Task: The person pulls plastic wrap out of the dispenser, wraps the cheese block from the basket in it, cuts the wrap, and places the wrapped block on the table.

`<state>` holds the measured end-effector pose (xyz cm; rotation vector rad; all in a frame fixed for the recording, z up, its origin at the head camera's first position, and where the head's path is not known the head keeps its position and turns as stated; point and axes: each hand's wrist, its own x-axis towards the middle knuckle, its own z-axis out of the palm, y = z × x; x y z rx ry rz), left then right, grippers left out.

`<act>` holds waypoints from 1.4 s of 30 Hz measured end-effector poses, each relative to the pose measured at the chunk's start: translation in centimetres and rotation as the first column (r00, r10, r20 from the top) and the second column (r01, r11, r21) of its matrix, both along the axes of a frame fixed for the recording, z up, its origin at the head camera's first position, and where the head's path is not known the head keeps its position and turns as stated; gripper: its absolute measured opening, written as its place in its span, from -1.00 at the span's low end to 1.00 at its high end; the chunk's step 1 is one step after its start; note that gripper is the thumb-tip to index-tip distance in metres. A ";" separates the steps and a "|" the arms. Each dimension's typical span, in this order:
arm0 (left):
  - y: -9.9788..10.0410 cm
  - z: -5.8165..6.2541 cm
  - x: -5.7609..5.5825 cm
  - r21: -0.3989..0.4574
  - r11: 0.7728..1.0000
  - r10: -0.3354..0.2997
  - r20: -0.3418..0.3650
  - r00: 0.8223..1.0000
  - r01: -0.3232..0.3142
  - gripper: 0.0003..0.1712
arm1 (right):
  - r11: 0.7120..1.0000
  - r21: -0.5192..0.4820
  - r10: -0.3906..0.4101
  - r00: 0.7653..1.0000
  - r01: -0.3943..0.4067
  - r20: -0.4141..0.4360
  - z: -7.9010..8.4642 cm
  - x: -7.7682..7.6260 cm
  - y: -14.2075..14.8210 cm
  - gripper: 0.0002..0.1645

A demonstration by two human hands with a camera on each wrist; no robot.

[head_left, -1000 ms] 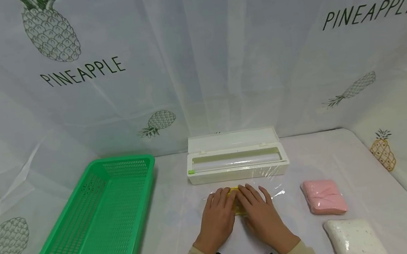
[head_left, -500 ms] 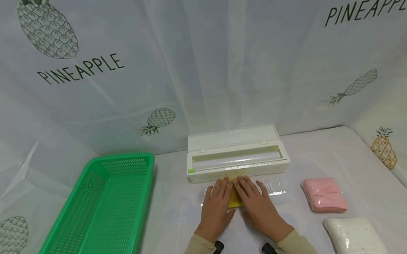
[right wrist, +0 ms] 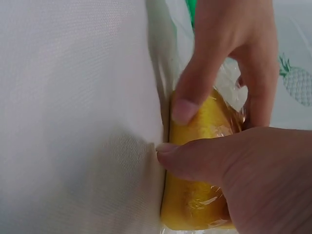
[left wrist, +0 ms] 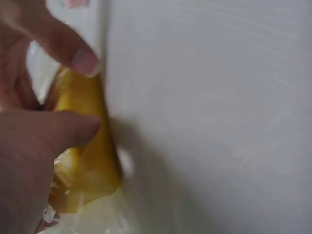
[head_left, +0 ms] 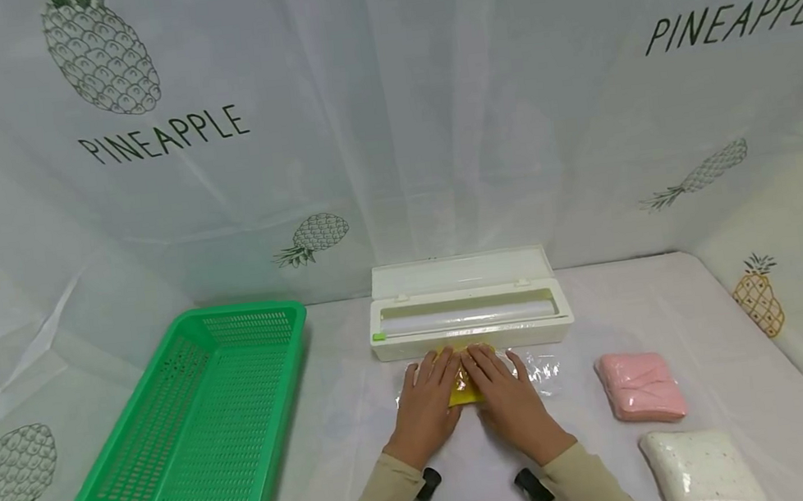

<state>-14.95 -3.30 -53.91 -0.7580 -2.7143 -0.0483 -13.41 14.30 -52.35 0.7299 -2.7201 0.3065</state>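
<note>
A yellow block [head_left: 465, 392] with clear plastic film around it lies on the white table just in front of the cling film dispenser [head_left: 471, 342]. My left hand [head_left: 423, 413] grips its left part and my right hand [head_left: 511, 403] its right part. Both thumbs press the near side, seen on the yellow block [left wrist: 92, 156] in the left wrist view and on the yellow block [right wrist: 195, 197] in the right wrist view. The other fingers reach over its top and far side, partly hidden. Loose clear film [head_left: 543, 371] sticks out to the right.
The dispenser's white lid [head_left: 459, 272] stands open, showing the film roll [head_left: 469, 317]. A green basket [head_left: 270, 464] stands at the left. On the right lie a pink film-wrapped block [head_left: 642, 387] and a white speckled block [head_left: 701, 468]. A patterned cloth hangs behind.
Both hands and the yellow block have moved away from me, up against the dispenser's front. More of the yellow block shows between the hands. The loose film on the right has shifted and crumpled.
</note>
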 end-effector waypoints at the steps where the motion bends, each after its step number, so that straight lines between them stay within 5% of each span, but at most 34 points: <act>1: -0.1 0.0 0.0 0.023 1.000 -0.003 0.018 1.000 0.003 -0.08 | 1.000 -0.001 0.001 1.000 -0.001 0.003 0.0 0.0 0.0 -0.03; 7: -1.4 1.2 -0.5 0.244 0.970 0.017 0.032 0.999 -0.025 -0.26 | 1.000 -0.002 0.011 1.000 -0.011 0.023 0.0 0.0 0.0 0.08; 10: -2.5 2.1 -1.2 0.404 0.912 0.077 -0.006 0.997 -0.068 -0.34 | 1.000 -0.006 0.010 0.999 -0.010 0.033 0.0 0.0 0.0 0.13; 13: -4.0 2.9 -2.1 0.542 0.831 0.153 -0.012 0.988 -0.122 -0.30 | 1.000 -0.020 0.011 0.999 -0.011 0.039 0.0 -0.1 0.0 0.12; 16: -5.3 3.3 -3.0 0.614 0.767 0.201 0.049 0.978 -0.188 -0.21 | 1.000 -0.025 0.009 0.999 -0.008 0.041 -0.1 -0.2 0.0 0.12; 19: -6.3 3.2 -3.8 0.623 0.737 0.219 0.146 0.965 -0.262 -0.11 | 1.000 -0.017 0.004 0.999 -0.003 0.052 -0.2 -0.3 0.0 0.13; 25: -7.5 2.3 -4.8 0.565 0.764 0.205 0.247 0.947 -0.312 -0.06 | 0.999 -0.047 0.004 0.996 0.001 0.091 0.2 -0.1 0.1 0.07; 42: -8.3 1.8 -6.5 0.505 0.820 0.188 0.205 0.961 -0.268 -0.13 | 0.961 -0.248 0.136 0.990 -0.124 0.031 1.8 0.7 -0.7 -0.09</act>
